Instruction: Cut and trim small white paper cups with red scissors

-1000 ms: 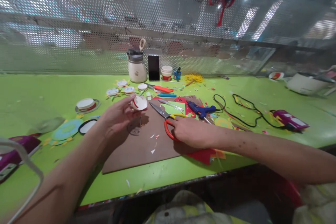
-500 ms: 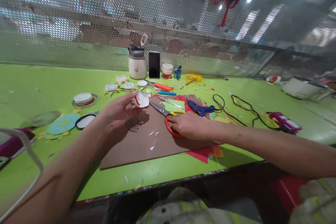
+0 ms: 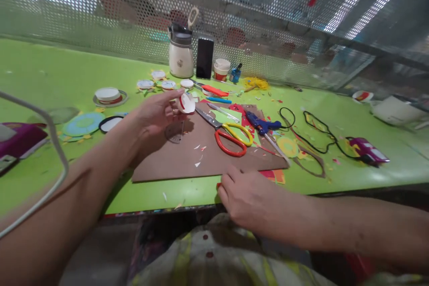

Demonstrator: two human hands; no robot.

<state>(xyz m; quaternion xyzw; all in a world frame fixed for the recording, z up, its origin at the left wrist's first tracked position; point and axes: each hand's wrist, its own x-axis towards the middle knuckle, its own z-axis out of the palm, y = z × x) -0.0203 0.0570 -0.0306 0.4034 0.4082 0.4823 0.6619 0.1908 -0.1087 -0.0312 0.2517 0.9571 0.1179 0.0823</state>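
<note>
My left hand (image 3: 157, 111) is raised over the left part of a brown board (image 3: 167, 167), its fingers closed round a small white cup-shaped piece (image 3: 187, 103) with a red edge. Close to the table's front edge, my right hand (image 3: 246, 194) has its fingers bent together. A sliver of red, seemingly paper (image 3: 219, 185), shows at those fingertips; the rest is hidden. Scissors (image 3: 231, 138) with one red and one yellow handle lie on the board between the hands. Under the left hand is a clear protractor (image 3: 174, 133). White paper scraps (image 3: 197, 164) are scattered on the board.
A blue glue gun (image 3: 261, 123) lies right of the scissors, its black cord running to a purple box (image 3: 370, 151). Behind stand a bottle (image 3: 181, 58), a phone (image 3: 204, 58) and a white tub (image 3: 221, 69). Paper flowers (image 3: 83, 124) lie left; a white cable (image 3: 55, 143) crosses there.
My right hand has left the scissors, which now lie on the board, and moved toward me to the table's front edge. The left hand still holds the white piece. The view has tilted down.
</note>
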